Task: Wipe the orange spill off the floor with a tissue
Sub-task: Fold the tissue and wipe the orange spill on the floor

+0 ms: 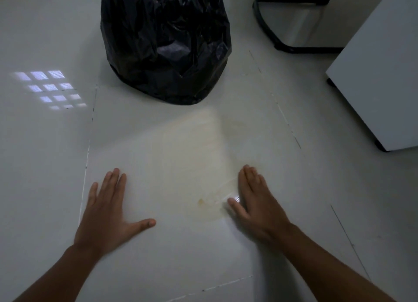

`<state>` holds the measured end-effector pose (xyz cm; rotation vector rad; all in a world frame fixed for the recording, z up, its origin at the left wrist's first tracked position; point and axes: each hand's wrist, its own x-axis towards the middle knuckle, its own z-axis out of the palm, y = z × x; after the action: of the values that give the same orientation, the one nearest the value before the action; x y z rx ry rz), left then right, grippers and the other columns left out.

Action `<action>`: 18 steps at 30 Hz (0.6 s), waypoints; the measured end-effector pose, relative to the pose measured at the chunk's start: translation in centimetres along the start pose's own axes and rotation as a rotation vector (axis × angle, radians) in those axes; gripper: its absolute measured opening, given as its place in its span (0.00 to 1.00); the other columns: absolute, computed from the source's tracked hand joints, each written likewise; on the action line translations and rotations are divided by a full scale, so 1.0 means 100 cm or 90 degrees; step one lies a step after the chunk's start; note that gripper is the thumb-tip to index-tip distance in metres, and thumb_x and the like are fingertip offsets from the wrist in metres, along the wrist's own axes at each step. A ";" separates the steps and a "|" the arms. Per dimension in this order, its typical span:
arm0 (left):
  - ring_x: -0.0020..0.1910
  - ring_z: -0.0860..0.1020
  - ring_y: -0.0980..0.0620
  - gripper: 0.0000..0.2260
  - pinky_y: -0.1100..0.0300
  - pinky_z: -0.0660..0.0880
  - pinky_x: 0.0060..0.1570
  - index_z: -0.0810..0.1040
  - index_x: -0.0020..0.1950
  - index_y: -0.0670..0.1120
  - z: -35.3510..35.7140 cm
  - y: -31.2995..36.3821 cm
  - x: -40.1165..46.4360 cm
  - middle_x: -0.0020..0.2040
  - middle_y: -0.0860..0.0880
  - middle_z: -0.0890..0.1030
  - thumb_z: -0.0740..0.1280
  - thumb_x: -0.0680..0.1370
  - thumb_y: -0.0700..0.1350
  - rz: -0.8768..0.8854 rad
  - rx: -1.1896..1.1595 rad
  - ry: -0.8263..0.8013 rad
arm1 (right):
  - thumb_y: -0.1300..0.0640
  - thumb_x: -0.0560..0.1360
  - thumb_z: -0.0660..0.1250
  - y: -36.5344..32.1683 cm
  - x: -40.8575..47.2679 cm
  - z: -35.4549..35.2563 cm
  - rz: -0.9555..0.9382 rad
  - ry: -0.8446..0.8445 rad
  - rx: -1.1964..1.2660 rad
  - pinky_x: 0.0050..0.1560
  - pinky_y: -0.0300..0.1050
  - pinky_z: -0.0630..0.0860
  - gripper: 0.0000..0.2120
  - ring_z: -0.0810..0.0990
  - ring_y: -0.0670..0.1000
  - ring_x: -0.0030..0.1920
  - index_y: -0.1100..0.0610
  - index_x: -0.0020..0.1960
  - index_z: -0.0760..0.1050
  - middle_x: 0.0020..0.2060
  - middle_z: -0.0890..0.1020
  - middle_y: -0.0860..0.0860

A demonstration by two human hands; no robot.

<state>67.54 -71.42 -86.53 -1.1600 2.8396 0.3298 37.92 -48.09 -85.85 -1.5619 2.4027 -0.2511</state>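
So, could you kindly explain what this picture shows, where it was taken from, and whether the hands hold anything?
There is no machine here: a person wears a camera on the head, looking down at their own two bare hands. The left hand and the right hand both lie flat and open on the white tiled floor, holding nothing. Between them is a faint orange smear, most visible near the right thumb. Behind it stands a bin lined with a black bag. No tissue is in view.
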 end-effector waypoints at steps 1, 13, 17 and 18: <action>0.81 0.51 0.45 0.61 0.40 0.50 0.78 0.57 0.79 0.38 0.000 0.000 0.000 0.82 0.41 0.54 0.53 0.62 0.84 -0.001 -0.001 0.001 | 0.36 0.81 0.49 -0.014 0.002 0.004 -0.034 -0.011 0.002 0.77 0.45 0.35 0.40 0.40 0.54 0.80 0.62 0.80 0.45 0.79 0.43 0.57; 0.81 0.51 0.45 0.60 0.43 0.49 0.79 0.56 0.80 0.39 0.003 -0.003 0.000 0.82 0.40 0.55 0.54 0.63 0.83 -0.001 -0.004 0.002 | 0.45 0.82 0.57 -0.014 -0.026 0.004 -0.212 0.046 0.043 0.78 0.53 0.56 0.29 0.59 0.54 0.78 0.60 0.77 0.63 0.77 0.64 0.56; 0.81 0.53 0.44 0.61 0.41 0.50 0.78 0.57 0.79 0.38 0.002 -0.002 -0.001 0.81 0.40 0.56 0.53 0.63 0.83 -0.001 -0.004 0.005 | 0.56 0.79 0.64 -0.008 -0.030 0.006 -0.250 0.171 0.056 0.70 0.52 0.71 0.21 0.73 0.52 0.71 0.63 0.70 0.73 0.69 0.76 0.56; 0.81 0.53 0.44 0.61 0.41 0.50 0.78 0.57 0.79 0.37 0.001 -0.001 -0.001 0.81 0.40 0.56 0.53 0.63 0.83 -0.002 -0.003 0.004 | 0.57 0.79 0.64 -0.011 -0.031 0.009 -0.269 0.156 0.061 0.71 0.51 0.70 0.21 0.72 0.52 0.71 0.62 0.71 0.73 0.71 0.74 0.55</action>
<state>67.68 -71.34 -86.64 -1.1680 2.8445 0.3335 40.38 -45.67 -85.97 -2.0831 2.1563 -0.6639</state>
